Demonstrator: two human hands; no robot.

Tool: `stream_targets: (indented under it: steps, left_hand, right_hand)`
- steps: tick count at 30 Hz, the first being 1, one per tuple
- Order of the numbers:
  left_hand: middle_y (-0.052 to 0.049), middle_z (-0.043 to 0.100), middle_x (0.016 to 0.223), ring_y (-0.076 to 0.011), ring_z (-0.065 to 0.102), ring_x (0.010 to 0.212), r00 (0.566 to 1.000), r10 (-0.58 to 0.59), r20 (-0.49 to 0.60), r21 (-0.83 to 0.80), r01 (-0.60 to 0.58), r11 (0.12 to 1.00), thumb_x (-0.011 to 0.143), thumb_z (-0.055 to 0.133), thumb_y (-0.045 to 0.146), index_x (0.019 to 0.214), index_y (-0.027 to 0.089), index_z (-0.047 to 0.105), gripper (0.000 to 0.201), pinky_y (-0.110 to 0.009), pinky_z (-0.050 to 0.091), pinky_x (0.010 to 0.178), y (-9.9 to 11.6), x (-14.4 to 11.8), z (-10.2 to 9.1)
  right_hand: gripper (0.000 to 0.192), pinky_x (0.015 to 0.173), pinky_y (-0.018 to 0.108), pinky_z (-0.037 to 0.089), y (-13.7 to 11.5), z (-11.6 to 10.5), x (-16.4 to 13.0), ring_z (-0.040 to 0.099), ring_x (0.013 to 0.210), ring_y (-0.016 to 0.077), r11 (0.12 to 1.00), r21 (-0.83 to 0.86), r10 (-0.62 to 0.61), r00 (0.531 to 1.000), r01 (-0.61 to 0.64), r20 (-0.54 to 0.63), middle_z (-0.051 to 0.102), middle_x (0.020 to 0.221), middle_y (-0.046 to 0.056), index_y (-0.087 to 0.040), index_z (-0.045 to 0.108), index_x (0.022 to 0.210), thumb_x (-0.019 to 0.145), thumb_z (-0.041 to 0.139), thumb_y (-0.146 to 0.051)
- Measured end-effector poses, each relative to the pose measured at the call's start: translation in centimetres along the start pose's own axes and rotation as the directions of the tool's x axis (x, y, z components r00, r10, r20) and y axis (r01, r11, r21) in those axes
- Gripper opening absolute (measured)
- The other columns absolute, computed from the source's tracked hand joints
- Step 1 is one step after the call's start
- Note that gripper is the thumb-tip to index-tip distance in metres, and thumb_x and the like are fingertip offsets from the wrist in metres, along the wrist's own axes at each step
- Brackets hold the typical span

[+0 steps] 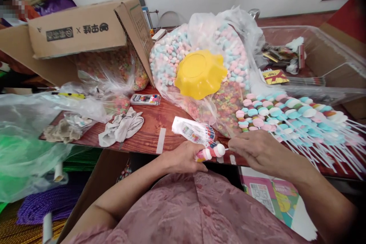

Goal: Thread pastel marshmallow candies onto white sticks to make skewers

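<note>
Close to my body, my left hand (pixel 192 157) is closed around a candy skewer (pixel 208 154), a short row of pink, white and red sweets ending in a white marshmallow. A thin white stick (pixel 227 149) runs from that marshmallow to the fingertips of my right hand (pixel 254 151), which look pinched on it. Just beyond my left hand lie printed labels (pixel 194 131). To the right of my right hand is a pile of finished-looking marshmallow skewers (pixel 297 114), blue, pink and white, their sticks pointing toward me.
Behind, a yellow scalloped bowl (pixel 200 72) sits on clear bags of marshmallows (pixel 168 55) and gummy rings (pixel 231 99). An open cardboard box (pixel 82 30) stands left, with grey gloves (pixel 121 126) before it. A clear plastic bin (pixel 337 72) is back right.
</note>
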State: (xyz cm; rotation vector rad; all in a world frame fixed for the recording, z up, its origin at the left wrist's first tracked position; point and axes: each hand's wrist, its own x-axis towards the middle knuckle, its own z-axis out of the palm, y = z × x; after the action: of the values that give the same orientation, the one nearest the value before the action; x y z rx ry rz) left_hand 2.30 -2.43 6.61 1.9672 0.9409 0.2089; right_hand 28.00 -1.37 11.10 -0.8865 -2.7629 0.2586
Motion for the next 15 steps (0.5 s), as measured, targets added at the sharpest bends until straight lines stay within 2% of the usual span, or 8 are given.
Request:
stream_targets:
  steps: [3, 5, 8, 11, 15]
  left_hand:
    - [0.004, 0.058, 0.073, -0.0123, 0.051, 0.068, 0.995, -0.083, -0.058, -0.189, 0.070, 0.980, 0.070, 0.077, 0.032, 0.082, 0.016, 0.061, 0.026, -0.022, 0.037, 0.063, -0.4, 0.2, 0.1]
    - [0.004, 0.059, 0.074, -0.0123, 0.051, 0.068, 0.991, -0.119, -0.059, -0.221, 0.103, 0.970, 0.069, 0.078, 0.033, 0.082, 0.015, 0.062, 0.028, -0.022, 0.037, 0.062, -0.5, 0.3, 0.0]
    - [0.003, 0.059, 0.074, -0.0133, 0.052, 0.068, 0.993, -0.105, -0.045, -0.102, 0.100, 0.990, 0.068, 0.078, 0.033, 0.083, 0.016, 0.063, 0.027, -0.023, 0.036, 0.062, -0.2, 0.3, 0.0]
    - [0.002, 0.059, 0.071, -0.0143, 0.053, 0.066, 0.999, -0.045, -0.007, 0.053, 0.045, 0.998, 0.070, 0.075, 0.028, 0.084, 0.017, 0.063, 0.021, -0.024, 0.034, 0.061, 0.4, 0.3, 0.2]
    - [0.001, 0.062, 0.078, -0.0162, 0.056, 0.072, 0.998, -0.060, -0.016, 0.017, 0.061, 0.998, 0.070, 0.076, 0.032, 0.090, 0.018, 0.063, 0.029, -0.024, 0.037, 0.064, 0.6, 0.3, 0.5]
  right_hand:
    - [0.025, 0.058, 0.028, 0.025, -1.0, 0.1, 0.1, 0.050, 0.059, 0.0140, 0.998, -0.063, -0.016, 0.999, 0.013, -0.050, 0.058, 0.067, 0.001, -0.019, 0.059, 0.081, 0.088, 0.039, -0.006]
    - [0.025, 0.057, 0.029, 0.023, -1.8, 0.2, 0.2, 0.047, 0.057, 0.0144, 0.995, -0.100, -0.022, 0.996, 0.013, -0.085, 0.055, 0.064, 0.001, -0.019, 0.056, 0.077, 0.087, 0.039, -0.004]
    - [0.025, 0.058, 0.029, 0.024, -2.3, 0.2, 0.3, 0.046, 0.057, 0.0144, 0.995, -0.095, -0.039, 0.994, 0.029, -0.101, 0.056, 0.064, 0.001, -0.019, 0.055, 0.075, 0.086, 0.039, -0.004]
    - [0.025, 0.057, 0.029, 0.024, -1.6, 0.1, 0.5, 0.046, 0.055, 0.0136, 0.997, -0.070, -0.027, 0.998, 0.023, -0.060, 0.057, 0.063, 0.001, -0.019, 0.055, 0.075, 0.085, 0.039, -0.004]
    - [0.025, 0.058, 0.029, 0.024, -0.8, 0.2, 0.8, 0.048, 0.058, 0.0140, 0.999, -0.048, -0.005, 1.000, 0.005, 0.005, 0.058, 0.065, 0.002, -0.019, 0.058, 0.076, 0.084, 0.039, -0.004]
